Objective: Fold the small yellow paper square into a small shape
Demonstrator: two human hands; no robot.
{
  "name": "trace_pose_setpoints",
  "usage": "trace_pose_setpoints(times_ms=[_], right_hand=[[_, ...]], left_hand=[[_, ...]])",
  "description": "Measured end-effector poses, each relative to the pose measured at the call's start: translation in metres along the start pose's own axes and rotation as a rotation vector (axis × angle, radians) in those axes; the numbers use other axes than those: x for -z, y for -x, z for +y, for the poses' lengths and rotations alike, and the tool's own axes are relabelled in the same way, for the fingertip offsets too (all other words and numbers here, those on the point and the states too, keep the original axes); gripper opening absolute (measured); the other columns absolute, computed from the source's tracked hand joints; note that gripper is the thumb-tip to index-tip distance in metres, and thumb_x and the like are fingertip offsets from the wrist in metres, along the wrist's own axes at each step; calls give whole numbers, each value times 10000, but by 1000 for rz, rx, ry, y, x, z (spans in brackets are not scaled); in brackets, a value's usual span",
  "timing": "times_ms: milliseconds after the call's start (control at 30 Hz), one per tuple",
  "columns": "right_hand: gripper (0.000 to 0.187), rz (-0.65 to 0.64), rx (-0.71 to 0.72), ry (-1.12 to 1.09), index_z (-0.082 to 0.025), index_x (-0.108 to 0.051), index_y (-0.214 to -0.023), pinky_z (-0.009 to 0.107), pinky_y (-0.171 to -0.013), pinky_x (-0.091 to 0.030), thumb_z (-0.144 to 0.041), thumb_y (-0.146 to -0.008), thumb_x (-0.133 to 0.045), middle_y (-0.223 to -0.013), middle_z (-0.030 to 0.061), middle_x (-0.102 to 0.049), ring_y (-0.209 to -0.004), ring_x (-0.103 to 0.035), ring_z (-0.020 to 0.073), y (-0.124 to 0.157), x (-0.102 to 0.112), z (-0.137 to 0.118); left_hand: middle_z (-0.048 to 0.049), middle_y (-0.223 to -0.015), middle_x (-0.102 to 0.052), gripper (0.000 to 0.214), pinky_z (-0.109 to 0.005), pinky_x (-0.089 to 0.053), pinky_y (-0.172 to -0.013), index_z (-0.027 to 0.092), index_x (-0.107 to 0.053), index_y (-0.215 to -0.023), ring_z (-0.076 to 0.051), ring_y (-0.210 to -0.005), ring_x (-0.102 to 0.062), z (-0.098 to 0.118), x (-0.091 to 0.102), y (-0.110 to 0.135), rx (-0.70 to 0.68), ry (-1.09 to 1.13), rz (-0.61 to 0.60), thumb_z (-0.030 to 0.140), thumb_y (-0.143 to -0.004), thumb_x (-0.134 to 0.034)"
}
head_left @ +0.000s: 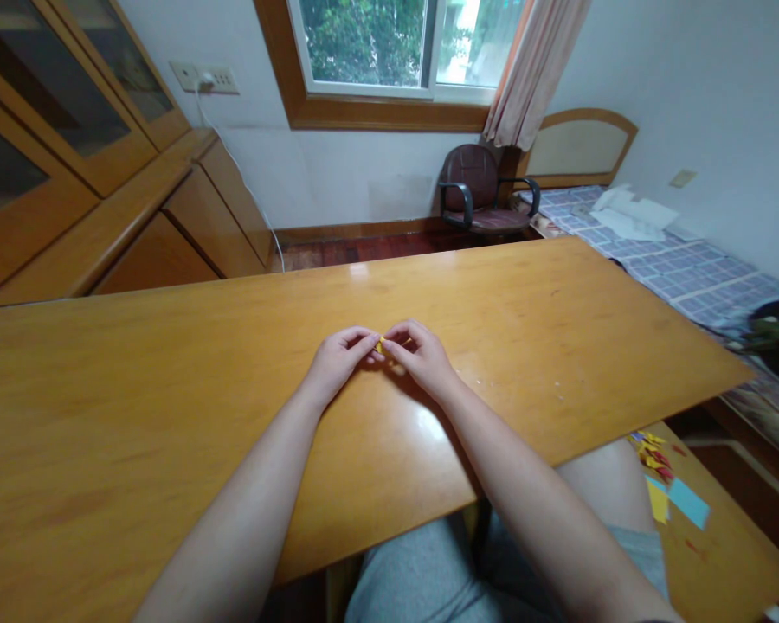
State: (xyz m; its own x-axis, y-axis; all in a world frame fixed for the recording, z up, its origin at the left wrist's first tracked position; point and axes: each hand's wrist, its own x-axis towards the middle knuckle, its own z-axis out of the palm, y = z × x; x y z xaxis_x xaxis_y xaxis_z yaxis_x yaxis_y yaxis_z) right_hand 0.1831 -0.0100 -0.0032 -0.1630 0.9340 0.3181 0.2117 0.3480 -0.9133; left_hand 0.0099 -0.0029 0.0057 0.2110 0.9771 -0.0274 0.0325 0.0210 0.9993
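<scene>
A small yellow folded paper piece (pixel 380 346) is pinched between my two hands, just over the wooden table (pixel 221 415). My left hand (pixel 345 357) grips it from the left with thumb and fingertips. From the other side, my right hand (pixel 419 353) closes thumb and forefinger on it. The fingers cover most of the piece, so its exact folded shape cannot be made out. A few tiny pale scraps (pixel 480 382) lie on the tabletop right of my right hand.
At lower right, a wooden bench (pixel 720 554) bears several yellow and red folded paper pieces (pixel 654 456), a light blue sheet (pixel 689 504) and a yellow sheet (pixel 658 500). Beyond the table stand a dark red armchair (pixel 477 186) and a bed (pixel 681 268). A wooden cabinet (pixel 136 190) lines the left.
</scene>
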Motion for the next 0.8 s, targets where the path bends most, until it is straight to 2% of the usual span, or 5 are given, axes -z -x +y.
trace_pose_setpoints(times_ms=[367,600,800], right_hand=[[108,32,35,17,-190,-633,-848,257,-666,-478,-294,-870,-612,-842,14,-632,-737,-602,130,0,0,2],[84,35,131,51,-198,-638,-907,257,-675,-499,-258,-852,-619,-908,26,-614,-785,-609,134,1,1,3],[53,45,205,121,-211,-666,-855,264,-675,-492,-224,-840,-617,-849,25,-625,-754,-590,134,2,1,2]], left_hand=[[-36,-724,-712,340,-261,-505,-672,151,-691,-820,-164,-673,-657,-4,1,-1,0,28,18,481,-746,-717],[-41,-727,-710,339,-262,-509,-667,150,-686,-817,-160,-664,-648,-6,3,-2,-11,57,39,477,-735,-718],[-40,-681,-694,336,-243,-492,-615,145,-691,-798,-145,-627,-626,0,2,1,16,7,3,479,-757,-695]])
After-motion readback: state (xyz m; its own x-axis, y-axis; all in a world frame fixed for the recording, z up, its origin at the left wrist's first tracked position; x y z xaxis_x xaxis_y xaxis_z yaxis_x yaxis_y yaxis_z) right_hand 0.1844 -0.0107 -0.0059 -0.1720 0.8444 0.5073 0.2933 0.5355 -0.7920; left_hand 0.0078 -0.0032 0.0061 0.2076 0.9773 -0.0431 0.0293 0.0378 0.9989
